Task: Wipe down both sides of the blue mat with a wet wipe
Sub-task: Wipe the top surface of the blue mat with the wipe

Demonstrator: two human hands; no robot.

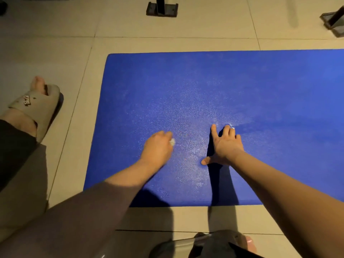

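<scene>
Head view, looking down: at the lower left a bent leg (61, 220) in brown trousers comes closest to the camera, and at the bottom edge there is a grey object (210, 243) that I cannot identify. From there two bare forearms reach forward over the near edge of the blue mat (260, 94), which lies flat on the tiled floor (55, 53) and runs out of the picture on the right.

The left grip (157, 148) is curled closed around a small crumpled wet wipe (172, 142). Only a white corner of the wipe shows beside the fingers, and it touches the mat. The right grip (224, 146) is wide open and holds nothing. Its fingers are spread, the thumb points to the left, and the fingertips press on the mat just to the right of the wipe.

Around and beyond both grips the surface of the mat shines with a pale, wet-looking sheen (195, 112).

To the left of the mat, a foot in a beige slipper (35, 107) stands on the floor. Farther away, two dark post bases stand on the tiles, one near the top centre (161, 9) and one at the top right corner (333, 21).
</scene>
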